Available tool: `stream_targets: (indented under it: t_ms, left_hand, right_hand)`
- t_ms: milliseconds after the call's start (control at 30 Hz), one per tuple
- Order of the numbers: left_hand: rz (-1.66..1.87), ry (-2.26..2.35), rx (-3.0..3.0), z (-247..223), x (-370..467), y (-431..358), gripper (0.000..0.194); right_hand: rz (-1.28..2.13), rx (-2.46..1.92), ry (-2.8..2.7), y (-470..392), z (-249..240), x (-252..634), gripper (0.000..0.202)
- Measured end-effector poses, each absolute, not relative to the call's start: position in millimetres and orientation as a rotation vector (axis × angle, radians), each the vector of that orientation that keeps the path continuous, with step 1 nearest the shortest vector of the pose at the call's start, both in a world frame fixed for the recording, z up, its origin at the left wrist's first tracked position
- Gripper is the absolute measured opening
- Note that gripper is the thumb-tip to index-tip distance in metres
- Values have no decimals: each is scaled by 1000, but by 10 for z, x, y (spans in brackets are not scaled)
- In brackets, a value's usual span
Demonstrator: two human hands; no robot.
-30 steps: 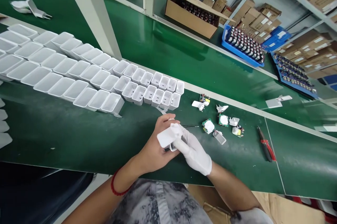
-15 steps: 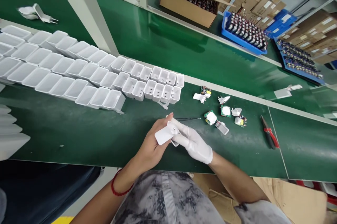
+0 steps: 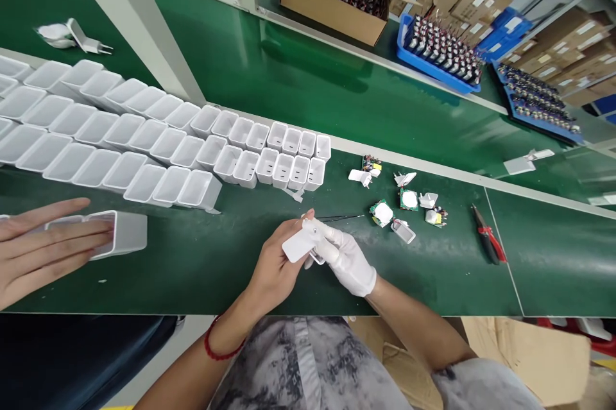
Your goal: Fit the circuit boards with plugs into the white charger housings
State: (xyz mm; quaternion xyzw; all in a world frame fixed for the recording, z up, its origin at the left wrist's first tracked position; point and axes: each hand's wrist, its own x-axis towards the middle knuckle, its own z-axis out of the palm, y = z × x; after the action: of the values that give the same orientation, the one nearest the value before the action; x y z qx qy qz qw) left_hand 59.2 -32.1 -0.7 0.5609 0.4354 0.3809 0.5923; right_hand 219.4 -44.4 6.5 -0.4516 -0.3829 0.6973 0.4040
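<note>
My left hand [image 3: 276,262], bare, with a red string at the wrist, is closed around a white plastic part [image 3: 299,243] with a flat plate. From the right, my right hand [image 3: 352,265], in a white glove, grips the same part with its fingers. Thin dark rods [image 3: 344,217] lie just behind the hands. Farther right on the green bench are small circuit boards with white pads [image 3: 384,213] and loose white plug pieces [image 3: 403,231].
Rows of white housings [image 3: 115,169] fill the left. Another person's hand [image 3: 43,243] touches a housing [image 3: 132,233] there. Red-handled pliers [image 3: 489,240] lie at right. A blue tray [image 3: 433,67] and a cardboard box [image 3: 332,6] stand on the shelf behind.
Another person's hand has come in at the left with several white housings. My hands still hold the white part, nearly unmoved. The view has shifted slightly.
</note>
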Motion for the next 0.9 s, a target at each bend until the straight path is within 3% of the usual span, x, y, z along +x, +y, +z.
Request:
stream_targets:
  t_ms: [133, 233, 367, 533, 633, 733, 900]
  left_hand:
    - [808, 1026, 1271, 6, 579, -242, 47]
    - [785, 1063, 1300, 28, 615, -195, 49]
    - [716, 1076, 1353, 106, 758, -191, 58]
    - [670, 910, 1252, 308, 839, -323, 85]
    - [694, 883, 1268, 302, 820, -422, 65]
    - [629, 882, 1329, 175, 832, -476, 45]
    - [583, 881, 1417, 3, 881, -472, 36]
  right_hand:
    - [1704, -1168, -1112, -438, 116, 2415, 57]
    - [1253, -1337, -1451, -493, 176, 2540, 54]
    - [788, -1382, -1908, -521, 201, 2531, 70]
    - [1130, -1384, -1319, -382, 247, 2662, 58]
    - [1456, -1246, -874, -275, 313, 2850, 56]
    - [1509, -1221, -781, -197, 351, 2994, 53]
    - [1551, -1167, -635, -133, 326, 3081, 39]
